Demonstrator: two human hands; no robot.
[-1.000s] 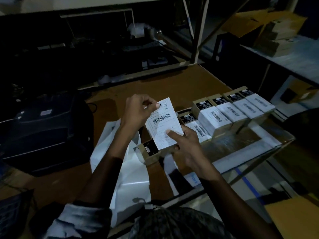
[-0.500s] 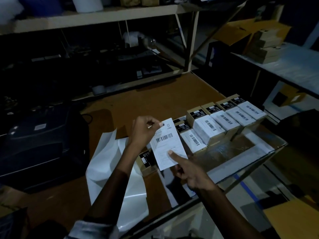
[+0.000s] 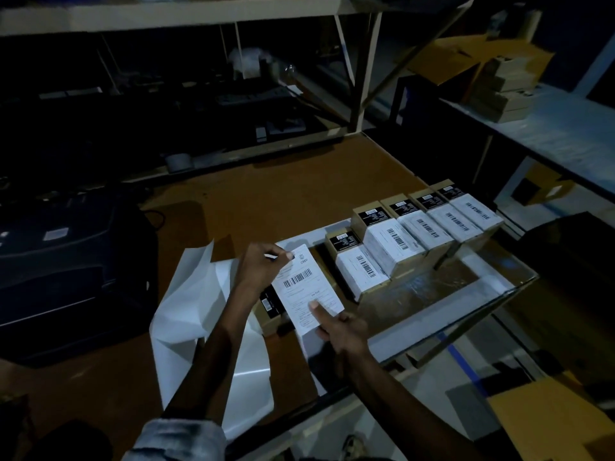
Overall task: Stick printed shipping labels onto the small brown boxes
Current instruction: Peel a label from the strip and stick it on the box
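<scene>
Head view: label (image 3: 307, 289) over unlabelled box (image 3: 271, 309) on desk (image 3: 299, 194). Left hand (image 3: 263, 267) pinching top corner, right hand (image 3: 339, 324) pinching bottom edge. Labelled boxes (image 3: 412, 241) just right.

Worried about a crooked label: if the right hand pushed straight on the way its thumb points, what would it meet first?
The label itself: the right hand already pinches its near corner.

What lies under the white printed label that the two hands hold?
A small brown box with a black sticker shows at the white printed label's left edge. The rest of its top is covered, so contact cannot be told.
</scene>
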